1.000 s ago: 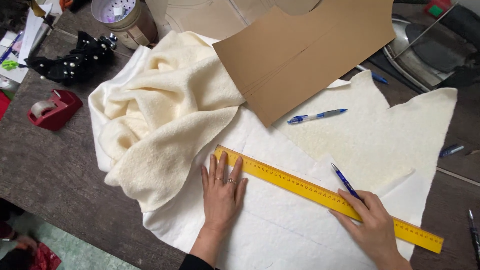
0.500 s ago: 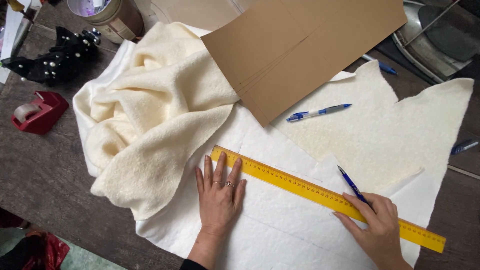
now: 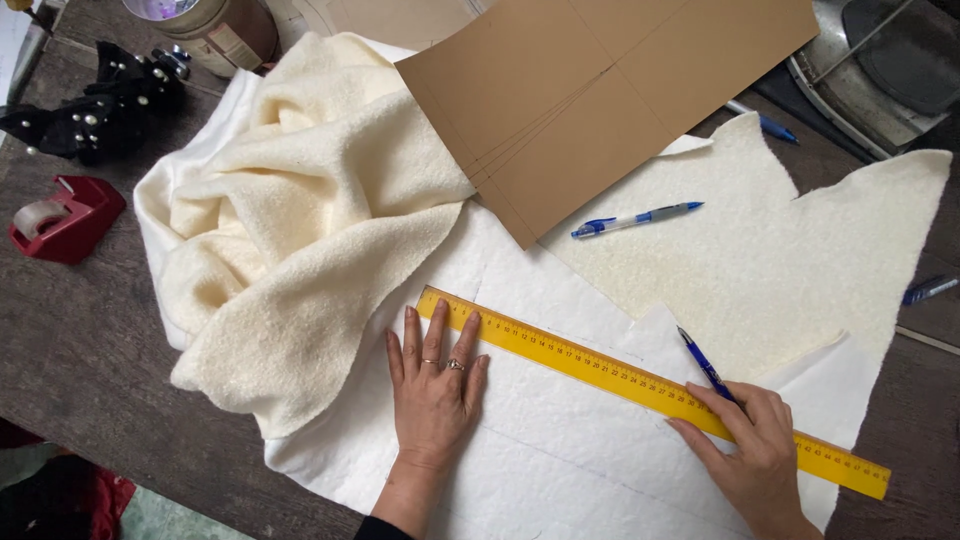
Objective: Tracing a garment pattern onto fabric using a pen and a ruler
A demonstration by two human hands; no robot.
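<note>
Far left on the dark table: a red tape dispenser with a black beaded piece above it, and a round tin at the top edge. Next along, a bunched heap of cream fleece, draped over the left part of a flat white quilted sheet. On that sheet, the left hand, pressed flat, fingers spread, palm down, gripping nothing (two rings on it), fingertips touching the left end of a long yellow ruler. Ruler laid slantwise across the sheet, left end higher, right end lower. Above centre, a tan cardboard pattern marked with pencil lines, one corner over the fleece and sheet. Just below its edge, a blue-and-silver pen lying loose on a cream fleece cut-out. Lower right, the right hand resting over the ruler, fingers closed around a dark blue pen, tip pointing up-left just beyond the ruler's upper edge. Far right, another blue pen on the table.
</note>
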